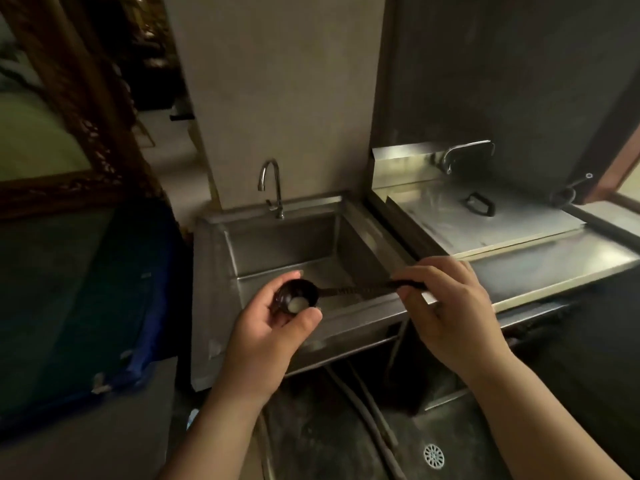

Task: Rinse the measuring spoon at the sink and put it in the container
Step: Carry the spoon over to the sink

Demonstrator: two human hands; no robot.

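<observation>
A: Where is the measuring spoon (332,292)?

B: Over the sink (277,247), held by 2 hands. The left hand (268,327) cups its dark bowl; the right hand (446,306) pinches the handle's end.

A: And the faucet (272,187)?

B: Behind, no water visible.

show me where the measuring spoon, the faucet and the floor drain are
measuring spoon (297,296): head view, on the dark bowl cupped by the left hand
faucet (271,183): head view, on the curved chrome neck behind the sink
floor drain (433,456): head view, on the round metal grate
</observation>
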